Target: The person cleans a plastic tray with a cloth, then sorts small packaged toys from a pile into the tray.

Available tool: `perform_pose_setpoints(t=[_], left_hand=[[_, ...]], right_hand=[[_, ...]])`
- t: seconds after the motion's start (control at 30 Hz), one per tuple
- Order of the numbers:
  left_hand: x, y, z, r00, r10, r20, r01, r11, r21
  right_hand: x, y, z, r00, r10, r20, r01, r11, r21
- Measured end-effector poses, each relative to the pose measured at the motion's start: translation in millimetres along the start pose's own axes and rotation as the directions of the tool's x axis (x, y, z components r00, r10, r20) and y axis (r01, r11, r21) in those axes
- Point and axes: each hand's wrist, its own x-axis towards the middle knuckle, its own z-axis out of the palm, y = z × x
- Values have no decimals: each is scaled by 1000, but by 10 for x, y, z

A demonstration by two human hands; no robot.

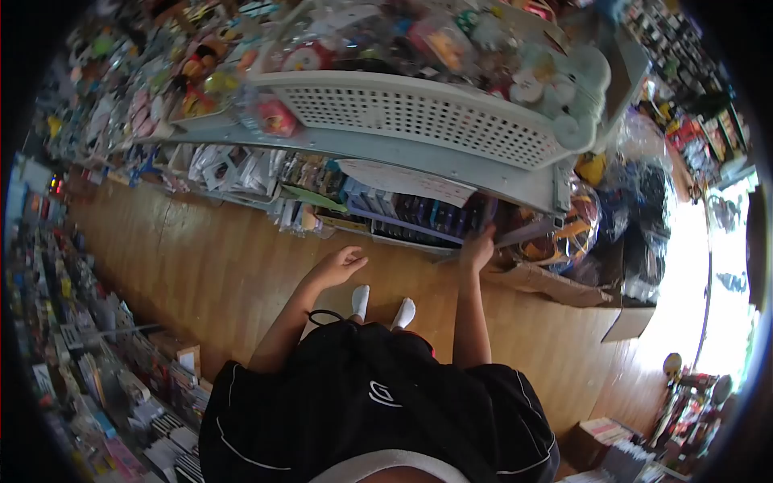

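On the lower shelf sits a purple basket packed with a row of dark, thin boxes. My right hand is at its front right corner, with fingers closed on the rim; the fingertips are partly in shadow. My left hand hangs over the floor in front of the shelf, holding nothing, its fingers loosely bent and apart. A white sheet of paper hangs from the shelf edge above the boxes.
Above, a grey metal shelf carries a white perforated basket full of wrapped toys. An open cardboard box stands right of my right hand. Stacked goods line the left side. My socked feet are on the wooden floor.
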Motion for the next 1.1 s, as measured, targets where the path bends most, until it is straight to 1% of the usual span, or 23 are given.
perform_pose_setpoints(t=[0.03, 0.07, 0.1, 0.17, 0.2, 0.27, 0.37, 0.43, 0.47, 0.53, 0.6, 0.63, 0.7, 0.73, 0.77, 0.8, 0.83, 0.87, 0.9, 0.97, 1.0, 1.03, 1.1], left_hand=[[0, 35, 25, 1000, 21, -18, -20, 999, 37], [1, 68, 51, 998, 38, -43, -35, 997, 73], [13, 66, 122, 996, 55, -67, -55, 998, -2], [-49, 51, 5, 997, 65, -34, -62, 995, 78], [-129, 92, -77, 998, 52, -26, -49, 993, 104], [-168, 86, -93, 998, 36, -47, -32, 996, 77], [-251, 45, -103, 998, 30, -61, -25, 997, 75], [-300, 3, -77, 997, 29, -77, -22, 996, 88], [-334, -28, -52, 994, 39, -102, -28, 994, 109], [-402, -80, -36, 989, 45, -143, -28, 992, 121], [-468, -137, -65, 997, -2, -81, 14, 989, 148], [-483, -219, -78, 995, -7, -104, 21, 991, 134], [-475, -514, -89, 976, -192, -106, 192, 981, -4], [-502, -659, -93, 972, -200, -124, 200, 980, -20], [-550, -816, -96, 953, -251, -170, 219, 957, -190], [-622, -982, -115, 930, -306, -203, 224, 911, -347], [-704, -1144, -134, 927, -312, -209, 229, 910, -346], [-768, -1294, -150, 911, -359, -201, 259, 880, -398], [-802, -1440, -160, 897, -400, -188, 282, 846, -454], [-831, -1829, -215, 886, -428, -181, 305, 829, -469], [-831, -1951, -253, 870, -462, -172, 337, 812, -477], [-857, -1953, -323, 871, -458, -174, 332, 813, -479], [-891, -1973, -553, 870, -422, -257, 252, 827, -503]], right_hand=[[33, -87, -74, 996, -7, -90, 17, 993, 117], [83, -164, -147, 988, -43, -146, 66, 985, 159], [177, -273, -345, 967, -127, -219, 160, 977, 140], [144, -218, -231, 985, -125, -117, 129, 991, 31], [90, -183, -158, 983, -140, -120, 144, 989, 32], [22, -161, -141, 977, -179, -115, 184, 983, 29], [-27, -177, -147, 984, -162, -70, 165, 986, 34], [5, -149, -106, 987, -154, -53, 154, 988, -10], [32, -143, -97, 985, -166, -47, 166, 986, -6], [77, -174, -95, 993, -116, -34, 117, 992, 37], [101, -89, -61, 993, -115, -40, 118, 989, 90], [112, -73, -67, 994, -99, -52, 105, 985, 135], [188, -36, -52, 992, -87, -94, 108, 961, 253], [186, -219, -163, 993, -61, -101, 85, 965, 247], [153, -392, -279, 994, -29, -108, 54, 969, 239], [158, -369, -256, 994, -53, -98, 74, 971, 225], [196, -300, -261, 993, -73, -93, 91, 973, 212], [206, -204, -191, 979, -103, -174, 125, 985, 118], [207, -212, -193, 987, -28, -158, 42, 996, 82], [196, -211, -216, 975, -85, -204, 83, 996, -16], [214, -187, -215, 975, -99, -199, 104, 995, 11], [230, -138, -196, 975, -109, -192, 119, 992, 39], [315, 47, -95, 948, -203, -244, 194, 979, -58]])
